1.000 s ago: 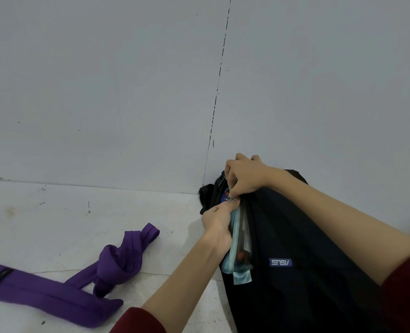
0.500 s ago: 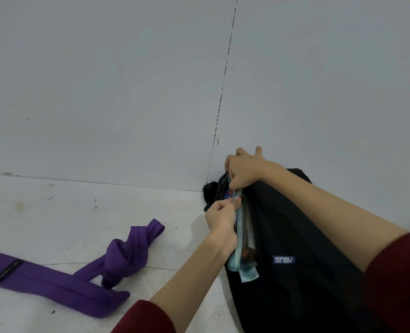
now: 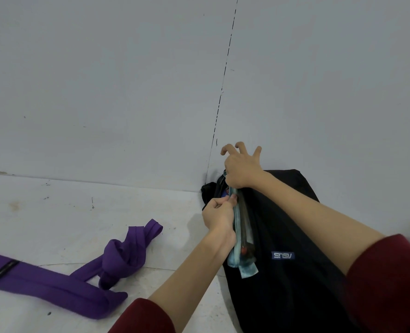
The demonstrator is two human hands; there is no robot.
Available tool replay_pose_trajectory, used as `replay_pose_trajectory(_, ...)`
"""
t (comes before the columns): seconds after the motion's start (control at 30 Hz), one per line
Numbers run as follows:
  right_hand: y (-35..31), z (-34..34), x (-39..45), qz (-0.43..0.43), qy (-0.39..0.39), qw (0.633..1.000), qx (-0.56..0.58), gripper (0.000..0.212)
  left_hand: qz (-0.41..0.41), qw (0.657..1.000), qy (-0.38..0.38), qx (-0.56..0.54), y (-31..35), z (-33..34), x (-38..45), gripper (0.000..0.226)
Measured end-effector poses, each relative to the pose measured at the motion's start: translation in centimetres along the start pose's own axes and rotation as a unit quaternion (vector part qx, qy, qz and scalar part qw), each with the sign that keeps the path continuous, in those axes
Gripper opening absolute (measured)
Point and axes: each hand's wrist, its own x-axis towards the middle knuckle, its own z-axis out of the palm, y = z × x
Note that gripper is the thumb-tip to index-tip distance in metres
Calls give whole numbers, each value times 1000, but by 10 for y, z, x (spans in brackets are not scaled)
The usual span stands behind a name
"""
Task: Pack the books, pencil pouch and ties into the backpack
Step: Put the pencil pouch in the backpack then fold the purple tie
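A black backpack (image 3: 295,236) lies on the white surface against the wall. A clear pencil pouch with light-blue trim (image 3: 241,239) sticks out of its left-side opening. My left hand (image 3: 218,213) pinches the pouch's upper edge beside that opening. My right hand (image 3: 241,168) sits at the pouch's top end by the bag's top; thumb and forefinger seem to pinch it, while the other fingers are spread and raised. A purple knotted tie (image 3: 83,270) lies on the surface to the left, apart from both hands. No books show.
A grey wall (image 3: 127,80) with a vertical seam stands right behind the backpack. The white surface (image 3: 55,212) stretches left of the bag, with small marks on it.
My right hand's outer fingers have lifted and spread from a curled grip. The view has shifted slightly; the pouch sits about as before in the bag's opening.
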Motion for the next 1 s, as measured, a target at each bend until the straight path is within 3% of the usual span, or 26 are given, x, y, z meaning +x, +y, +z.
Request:
replay_pose_trajectory(0.23, 1, 17, 9, -37, 90, 993, -60, 22, 4, 1000, 11, -3, 0, -3, 5, 16)
replay_pose_trajectory(0.33, -2, 26, 11, -34, 146, 987, -65, 33, 6, 1000, 7, -5, 0, -3, 7, 17)
replay_pose_trajectory(0.43, -2, 26, 17, -4, 187, 982, -31, 52, 9, 1000, 0, 5, 0, -4, 3, 18)
replay_pose_trajectory(0.53, 4, 20, 20, 31, 184, 982, 26, 48, 2, 1000, -6, 11, -2, -7, 4, 17)
replay_pose_trajectory(0.6, 11, 12, 16, 54, 192, 972, 126, 39, -7, 999, -25, 27, 1, -11, 5, 13)
replay_pose_trajectory(0.67, 21, -3, 4, 66, 108, 968, 219, 38, -15, 995, -76, 70, 5, -19, 6, 7)
replay_pose_trajectory(0.7, 24, -12, -5, 60, 39, 975, 208, 40, -18, 989, -115, 93, 8, -24, 6, 4)
replay_pose_trajectory(0.8, 28, -27, -41, 20, -122, 991, 51, 48, -20, 958, -221, 183, 24, -38, 4, 11)
replay_pose_trajectory(0.87, 27, -23, -58, -2, -150, 989, 13, 40, -17, 941, -249, 230, 32, -41, 4, 19)
replay_pose_trajectory(1.0, 37, -21, -62, 12, -124, 985, 118, 22, 17, 946, -221, 237, 33, -29, 6, 18)
